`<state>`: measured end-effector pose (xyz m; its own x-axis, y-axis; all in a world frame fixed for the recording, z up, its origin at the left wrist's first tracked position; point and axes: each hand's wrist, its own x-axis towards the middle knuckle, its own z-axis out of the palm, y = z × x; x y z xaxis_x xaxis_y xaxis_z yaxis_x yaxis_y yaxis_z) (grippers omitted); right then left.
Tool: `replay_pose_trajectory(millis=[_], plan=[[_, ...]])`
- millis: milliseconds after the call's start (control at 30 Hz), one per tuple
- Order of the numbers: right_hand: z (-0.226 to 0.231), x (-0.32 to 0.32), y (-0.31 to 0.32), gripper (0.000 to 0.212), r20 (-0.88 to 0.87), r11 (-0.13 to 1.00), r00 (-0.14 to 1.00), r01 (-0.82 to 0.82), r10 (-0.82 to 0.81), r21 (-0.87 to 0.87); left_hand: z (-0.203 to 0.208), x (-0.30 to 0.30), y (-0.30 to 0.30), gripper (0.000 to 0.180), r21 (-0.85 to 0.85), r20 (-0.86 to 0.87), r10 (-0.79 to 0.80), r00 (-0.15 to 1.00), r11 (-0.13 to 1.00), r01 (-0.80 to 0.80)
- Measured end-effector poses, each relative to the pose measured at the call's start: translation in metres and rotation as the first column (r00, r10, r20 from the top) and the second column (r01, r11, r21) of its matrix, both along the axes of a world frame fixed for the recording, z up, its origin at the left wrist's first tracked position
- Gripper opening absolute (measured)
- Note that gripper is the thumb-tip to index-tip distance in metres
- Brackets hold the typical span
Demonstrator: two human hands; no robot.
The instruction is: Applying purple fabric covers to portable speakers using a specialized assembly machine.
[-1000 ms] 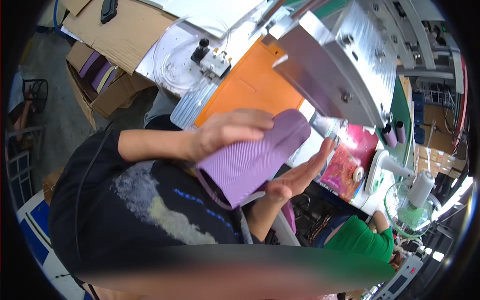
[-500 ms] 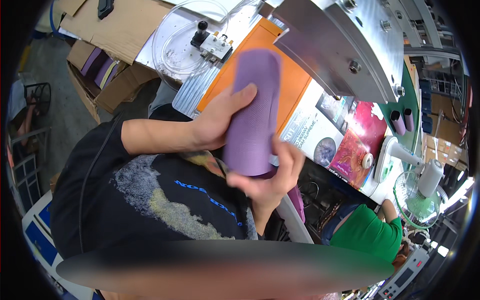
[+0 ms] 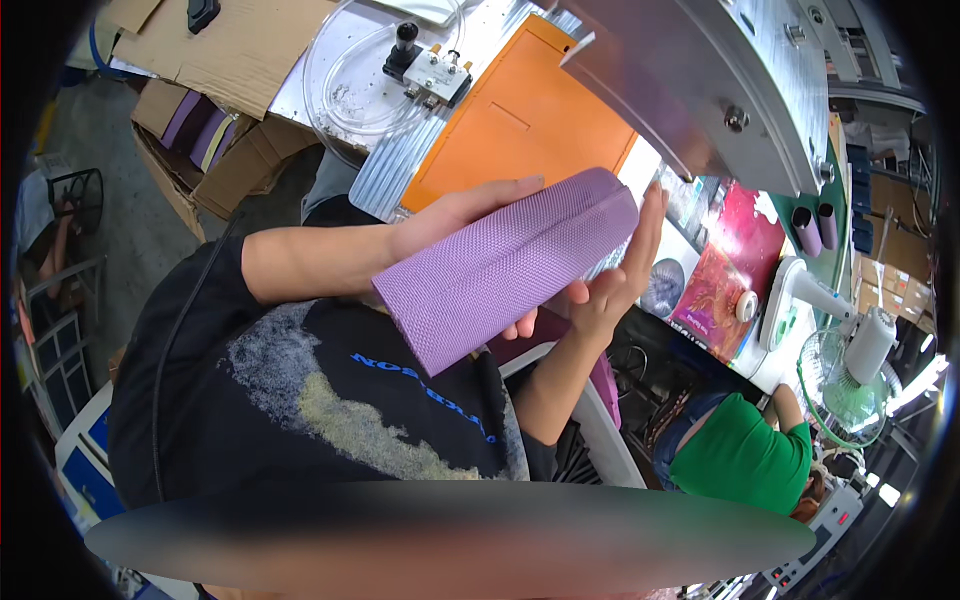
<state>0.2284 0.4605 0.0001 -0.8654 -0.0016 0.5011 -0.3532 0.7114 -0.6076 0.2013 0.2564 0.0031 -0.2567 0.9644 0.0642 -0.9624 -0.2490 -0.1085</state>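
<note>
A purple cylinder-shaped sleeve (image 3: pixel 500 275) with a fine woven texture lies slantwise in front of me. A lengthwise seam or fold runs along its top, and its wider end points to the lower left. My left hand (image 3: pixel 440 222) holds it from beneath: the thumb lies along the far side and fingertips peek out under the near side. At the upper right end, my right hand (image 3: pixel 618 282) rests against the sleeve, its fingers stretched straight. Most of my left fingers are hidden by the sleeve.
An orange panel (image 3: pixel 520 115) lies on the bench beyond, below a large metal machine part (image 3: pixel 710 90). A valve with clear tubing (image 3: pixel 435 78) sits to its left. Two similar purple cylinders (image 3: pixel 806 232) stand far right. A person in green (image 3: pixel 742 455) is at lower right.
The sleeve has turned from nearly upright to a slant, with its seam now facing up. My right hand has moved from its lower end to its upper right end, and its fingers have straightened.
</note>
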Motion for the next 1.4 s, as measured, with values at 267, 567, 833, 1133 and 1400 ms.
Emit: replay_pose_trajectory(millis=[267, 567, 833, 1133, 1400], plan=[[-0.004, 0.010, -0.026, 0.084, -0.107, 0.973, 0.993, 0.017, -0.043, -0.231, -0.011, -0.001, -0.013, 0.075, 0.040, -0.023, -0.085, 0.996, 0.996, 0.086], [-0.002, 0.015, -0.015, 0.059, -0.076, 0.994, 0.997, 0.001, -0.009, -0.113, 0.020, -0.009, -0.012, 0.035, -0.451, -0.524, -0.101, 0.846, 0.875, -0.175], [0.024, 0.034, -0.016, 0.075, 0.038, 0.973, 0.977, -0.205, 0.210, -0.109, 0.001, -0.002, -0.004, 0.026, -0.499, -0.791, -0.213, 0.573, 0.767, -0.403], [0.017, 0.051, -0.063, 0.078, 0.328, 0.554, 0.919, 0.160, 0.218, -0.817, 0.025, -0.007, -0.007, 0.071, -0.100, -0.995, -0.045, 0.091, 0.573, -0.813], [0.040, 0.025, -0.023, 0.069, -0.063, 0.997, 0.997, -0.050, 0.046, -0.062, 0.028, -0.052, -0.026, 0.073, -0.324, -0.910, -0.413, -0.044, 0.772, -0.547]])
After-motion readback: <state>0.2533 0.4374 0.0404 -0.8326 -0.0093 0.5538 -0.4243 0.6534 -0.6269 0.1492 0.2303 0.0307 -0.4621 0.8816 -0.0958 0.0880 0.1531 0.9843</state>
